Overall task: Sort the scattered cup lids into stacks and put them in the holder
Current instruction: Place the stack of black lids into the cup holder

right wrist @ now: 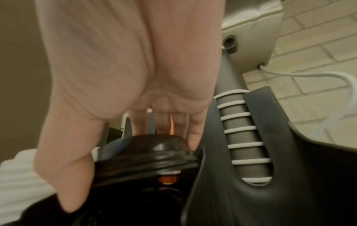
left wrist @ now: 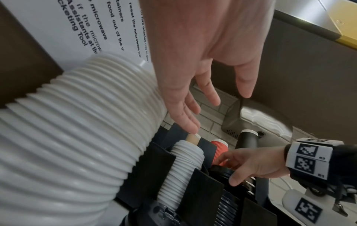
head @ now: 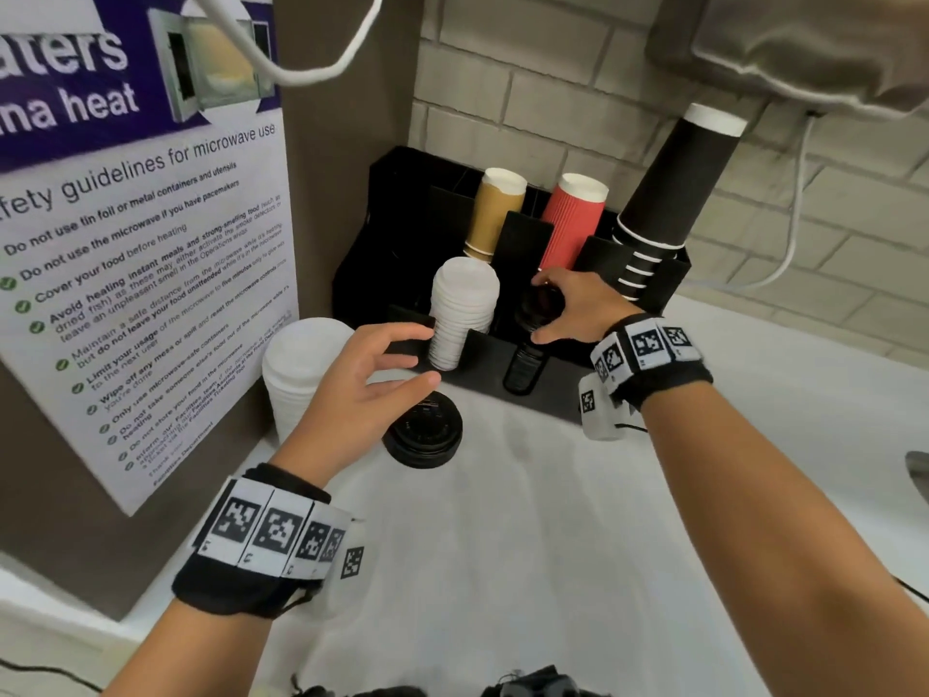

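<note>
The black holder point(head: 502, 354) stands against the brick wall. One front slot holds a white lid stack point(head: 465, 314), the slot to its right a black lid stack point(head: 525, 367). My right hand point(head: 540, 309) grips black lids point(right wrist: 146, 154) at the top of that black stack, thumb in front and fingers behind. My left hand point(head: 422, 357) hovers open, fingers spread, just above a short stack of black lids point(head: 425, 435) on the white counter. It holds nothing. A tall stack of larger white lids point(head: 296, 374) stands on the counter to the left, close beside the left hand point(left wrist: 218, 110).
Tan cups point(head: 495, 213), red cups point(head: 573, 218) and tall black cups point(head: 663, 193) fill the holder's rear slots. A poster panel point(head: 141, 244) walls off the left side. A white appliance point(head: 804, 47) with a cable overhangs the top right. White counter point(head: 502, 570) stretches in front.
</note>
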Tool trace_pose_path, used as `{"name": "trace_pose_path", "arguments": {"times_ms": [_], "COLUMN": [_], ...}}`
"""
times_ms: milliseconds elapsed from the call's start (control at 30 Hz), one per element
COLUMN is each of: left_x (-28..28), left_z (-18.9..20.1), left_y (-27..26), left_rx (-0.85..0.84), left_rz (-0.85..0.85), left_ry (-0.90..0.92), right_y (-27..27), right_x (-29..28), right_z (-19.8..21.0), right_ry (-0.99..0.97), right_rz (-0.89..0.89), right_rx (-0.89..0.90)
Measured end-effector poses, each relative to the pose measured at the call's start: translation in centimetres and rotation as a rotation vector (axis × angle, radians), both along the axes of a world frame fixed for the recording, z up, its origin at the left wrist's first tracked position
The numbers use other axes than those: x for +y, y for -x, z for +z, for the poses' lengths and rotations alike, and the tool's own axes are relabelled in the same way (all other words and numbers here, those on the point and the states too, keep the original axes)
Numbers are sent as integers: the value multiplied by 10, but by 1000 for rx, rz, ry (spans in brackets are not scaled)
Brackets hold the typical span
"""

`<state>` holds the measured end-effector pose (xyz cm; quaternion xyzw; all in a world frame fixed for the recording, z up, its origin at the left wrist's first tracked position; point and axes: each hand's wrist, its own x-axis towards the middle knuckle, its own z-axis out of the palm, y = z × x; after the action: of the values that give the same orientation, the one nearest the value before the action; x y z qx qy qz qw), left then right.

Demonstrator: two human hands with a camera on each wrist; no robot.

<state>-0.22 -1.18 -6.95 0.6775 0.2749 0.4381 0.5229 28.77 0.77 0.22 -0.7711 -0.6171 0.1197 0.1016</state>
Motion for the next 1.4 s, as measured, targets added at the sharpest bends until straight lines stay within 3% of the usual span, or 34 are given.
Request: {"name": "trace_pose_path", "arguments": {"times_ms": [400,567,700,900,1000,1067,1100,1200,1300,1400], "left_x": [1,-1,-2,-5,-6,-6,-6,-8,-11,-13], "left_z": [1,1,2,7,10,13,14,17,18,17], "left_y": [4,1,1,4,9,10,11,10,8,7], "left_rx": [-8,3,10,1,-5,-7,-10,-14,-8,15], "left_rz": [6,-4,-4,6,32,42,45,46,37,48], "left_ry": [-14,-11,-15,-22,-28,-26,-25,-28,-33,-44], "right_y": [16,36,54,65,71,84,93,119,135,139], "right_x": [-6,-19,-23,-20,-28,-30,-30,-27,-22,-17], "right_z": [-30,-55,-70,-45,-32,-29,-29,-47,-72,-88], "right_ry": [65,137,251,351,90,-114,-127,70,357,450], "right_rz": [50,-4,-80,-139,-88,53,147,338,325,315], "right_rx": [-125,-521,-638,-509,-433,-343,-266,-56,-95,-125]}}
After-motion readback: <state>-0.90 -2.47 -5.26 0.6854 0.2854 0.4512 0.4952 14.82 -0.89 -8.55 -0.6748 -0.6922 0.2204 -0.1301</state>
